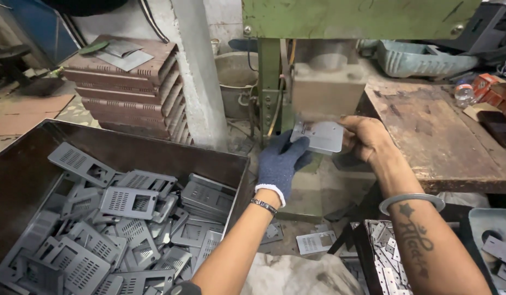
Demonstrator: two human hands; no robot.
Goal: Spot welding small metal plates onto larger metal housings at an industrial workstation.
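Here I hold a grey plate (320,136) between both hands, out in front of the green press (318,71). My left hand (282,161), in a dark blue glove, grips the plate's left edge, fingers curled up against it. My right hand (365,139), bare, clasps the right edge, thumb on top. The plate lies nearly flat, just beneath the press's grey block (328,90), though I cannot tell whether it touches anything under it.

Near left, a big dark bin (24,169) holds a heap of grey perforated plates (133,229), lying every which way. Far left, a stack of brown slotted panels (127,87) leans beside a white pillar (195,71). To the right stands a worn wooden bench (433,131), with an orange carton (485,84) at its far corner. Near right, a box (389,262) carries small pale parts. One loose plate (316,242) lies on the floor between my arms, and a pale sack (296,276) sits nearer still.
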